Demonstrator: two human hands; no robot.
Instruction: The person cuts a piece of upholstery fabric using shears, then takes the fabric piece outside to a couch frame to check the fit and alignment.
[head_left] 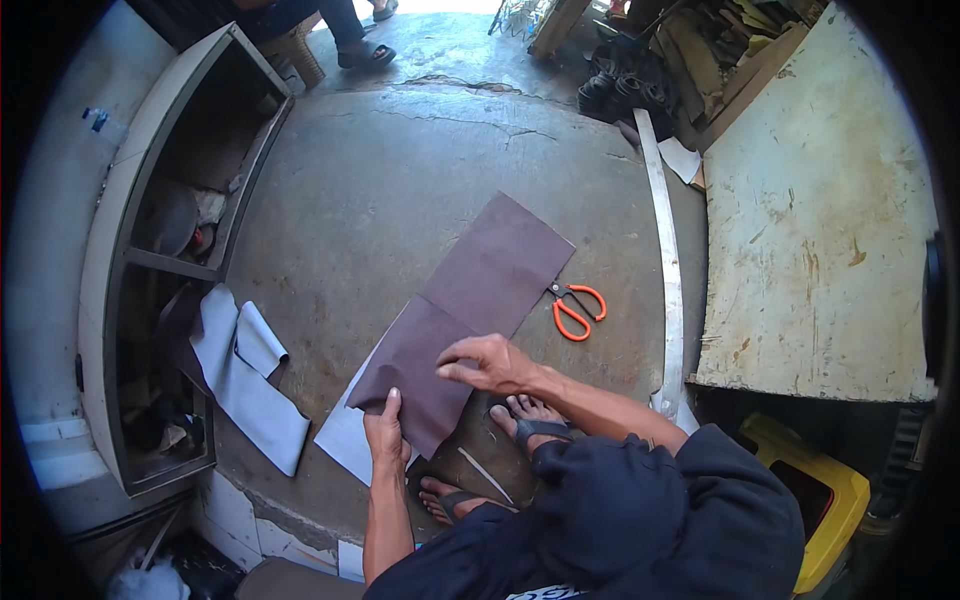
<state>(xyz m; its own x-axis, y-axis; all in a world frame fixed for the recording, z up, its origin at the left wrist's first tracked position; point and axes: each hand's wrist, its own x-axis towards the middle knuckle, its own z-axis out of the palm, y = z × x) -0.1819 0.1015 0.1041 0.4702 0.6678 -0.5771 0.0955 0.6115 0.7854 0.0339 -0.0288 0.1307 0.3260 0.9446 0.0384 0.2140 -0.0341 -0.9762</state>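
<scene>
A dark brown sheet, like leather or vinyl [440, 345], lies slantwise on the floor in front of me, its near end lifted and bent. My left hand [386, 432] grips that near edge, thumb on top and fingers hidden underneath. Over the sheet's right side is my right hand [488, 363], its fingers bent and drawn together; whether anything is pinched in them I cannot make out. A second brown panel [505, 255] extends beyond the first. Pale material [345, 440] shows from under the left edge. Orange-handled scissors [572, 308] rest just right of the far panel.
A long pale metal strip [662, 250] runs along the right, beside a stained board [815, 230]. Left stands an open cabinet [125, 260], with grey-backed brown material [250, 385] hanging out. My sandalled feet [530, 415] are close by. Another person's foot [366, 55] is at the far edge.
</scene>
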